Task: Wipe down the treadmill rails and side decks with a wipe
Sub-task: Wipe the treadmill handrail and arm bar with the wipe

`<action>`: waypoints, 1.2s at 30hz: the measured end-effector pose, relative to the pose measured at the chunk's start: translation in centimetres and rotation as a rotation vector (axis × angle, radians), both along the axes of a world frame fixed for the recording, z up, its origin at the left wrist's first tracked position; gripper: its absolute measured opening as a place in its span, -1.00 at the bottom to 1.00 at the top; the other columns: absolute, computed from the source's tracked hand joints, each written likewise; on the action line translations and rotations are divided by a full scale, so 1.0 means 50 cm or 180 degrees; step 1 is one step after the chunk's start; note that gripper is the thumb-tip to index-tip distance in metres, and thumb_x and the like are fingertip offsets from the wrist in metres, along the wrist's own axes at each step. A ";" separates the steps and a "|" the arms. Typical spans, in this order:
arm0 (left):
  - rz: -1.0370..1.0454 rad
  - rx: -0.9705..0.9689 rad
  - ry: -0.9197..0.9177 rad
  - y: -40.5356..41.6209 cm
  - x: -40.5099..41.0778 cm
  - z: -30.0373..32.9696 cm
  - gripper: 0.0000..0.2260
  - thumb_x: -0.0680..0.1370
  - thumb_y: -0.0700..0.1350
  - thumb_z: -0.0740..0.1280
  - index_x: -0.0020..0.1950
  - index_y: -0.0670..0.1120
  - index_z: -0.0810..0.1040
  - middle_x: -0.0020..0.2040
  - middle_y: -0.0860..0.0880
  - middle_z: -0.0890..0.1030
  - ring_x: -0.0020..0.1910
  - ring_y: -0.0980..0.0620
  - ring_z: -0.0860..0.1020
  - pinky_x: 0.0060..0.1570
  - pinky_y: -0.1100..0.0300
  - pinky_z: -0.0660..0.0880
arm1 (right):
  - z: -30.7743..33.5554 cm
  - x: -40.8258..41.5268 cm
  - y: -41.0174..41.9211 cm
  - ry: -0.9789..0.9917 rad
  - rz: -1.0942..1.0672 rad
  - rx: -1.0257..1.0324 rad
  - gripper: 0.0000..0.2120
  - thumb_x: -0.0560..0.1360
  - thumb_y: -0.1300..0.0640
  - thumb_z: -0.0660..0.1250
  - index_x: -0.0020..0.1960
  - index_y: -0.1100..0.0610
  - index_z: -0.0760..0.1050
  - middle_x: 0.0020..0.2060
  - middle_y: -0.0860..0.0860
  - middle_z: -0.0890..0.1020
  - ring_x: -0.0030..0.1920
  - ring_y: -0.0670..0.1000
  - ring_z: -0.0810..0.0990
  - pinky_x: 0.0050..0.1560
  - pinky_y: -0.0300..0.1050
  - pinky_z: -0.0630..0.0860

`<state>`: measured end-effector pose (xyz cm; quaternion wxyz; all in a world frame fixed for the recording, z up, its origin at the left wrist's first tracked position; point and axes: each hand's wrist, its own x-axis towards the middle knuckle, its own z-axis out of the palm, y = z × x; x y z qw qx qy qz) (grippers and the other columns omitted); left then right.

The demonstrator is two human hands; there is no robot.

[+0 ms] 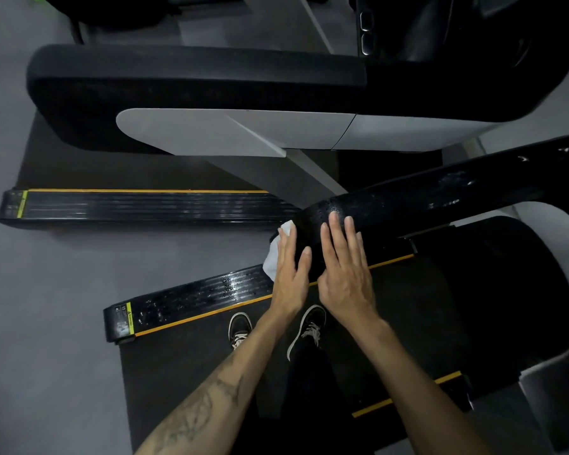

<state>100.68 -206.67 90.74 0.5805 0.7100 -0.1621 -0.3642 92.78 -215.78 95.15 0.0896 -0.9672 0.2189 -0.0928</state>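
A black glossy treadmill rail (440,188) runs from centre to the upper right, wet with droplets. My left hand (289,274) lies at the rail's near end with straight fingers, pressing a white wipe (275,257) against the end of the rail; the wipe shows beyond the fingers on the left. My right hand (345,267) rests flat on top of the rail, fingers straight, holding nothing. Below the hands runs the black side deck (191,297) with an orange stripe, also spotted with droplets.
I stand on the treadmill belt (184,372); both shoes (306,330) show under the hands. A second treadmill with its own side deck (138,206) and a grey-and-black rail (243,133) stands across a strip of grey floor (63,274).
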 end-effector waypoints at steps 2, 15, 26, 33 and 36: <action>-0.0056 0.0052 -0.0034 0.002 0.004 -0.014 -0.43 0.71 0.19 0.07 0.67 0.14 -0.07 0.69 0.11 -0.14 0.62 0.28 -0.17 0.56 0.30 -0.12 | -0.001 0.001 0.000 -0.0004 -0.0003 -0.0009 -0.15 0.41 0.42 0.29 0.65 0.28 0.07 0.66 0.19 0.04 0.66 0.22 -0.07 0.64 0.21 -0.02; -0.0068 -0.0049 0.0397 0.028 -0.032 0.009 -0.37 0.66 0.22 0.07 0.68 0.09 -0.04 0.65 0.24 -0.07 0.61 0.32 -0.13 0.55 0.32 -0.07 | -0.003 0.003 0.005 -0.0065 -0.0019 0.0006 -0.18 0.44 0.40 0.27 0.65 0.28 0.05 0.66 0.20 0.03 0.66 0.23 -0.08 0.63 0.22 -0.02; -0.0102 0.0417 0.0428 0.016 0.031 -0.024 -0.34 0.70 0.24 0.07 0.70 0.06 -0.13 0.69 0.06 -0.11 0.65 0.09 -0.04 0.60 0.08 0.01 | -0.003 0.001 0.005 -0.0064 -0.0029 -0.0022 -0.12 0.39 0.43 0.32 0.65 0.28 0.07 0.66 0.19 0.04 0.66 0.22 -0.07 0.63 0.24 0.04; -0.0353 -0.0114 -0.0231 0.019 -0.017 0.045 -0.39 0.71 0.12 0.10 0.69 -0.01 -0.03 0.68 0.14 -0.06 0.63 0.26 -0.14 0.62 0.20 -0.09 | 0.000 -0.009 -0.013 -0.0355 -0.0027 0.0182 -0.23 0.46 0.44 0.24 0.64 0.25 0.13 0.65 0.16 0.14 0.66 0.14 0.04 0.61 0.22 0.14; -0.0455 -0.0413 -0.0732 0.000 -0.003 0.059 -0.44 0.74 0.02 0.10 0.69 -0.07 0.01 0.69 0.07 -0.06 0.66 0.12 -0.16 0.62 0.17 -0.13 | 0.008 -0.010 -0.023 -0.0402 -0.0098 0.0013 -0.28 0.48 0.39 0.25 0.62 0.25 0.19 0.64 0.15 0.18 0.65 0.12 0.11 0.59 0.24 0.16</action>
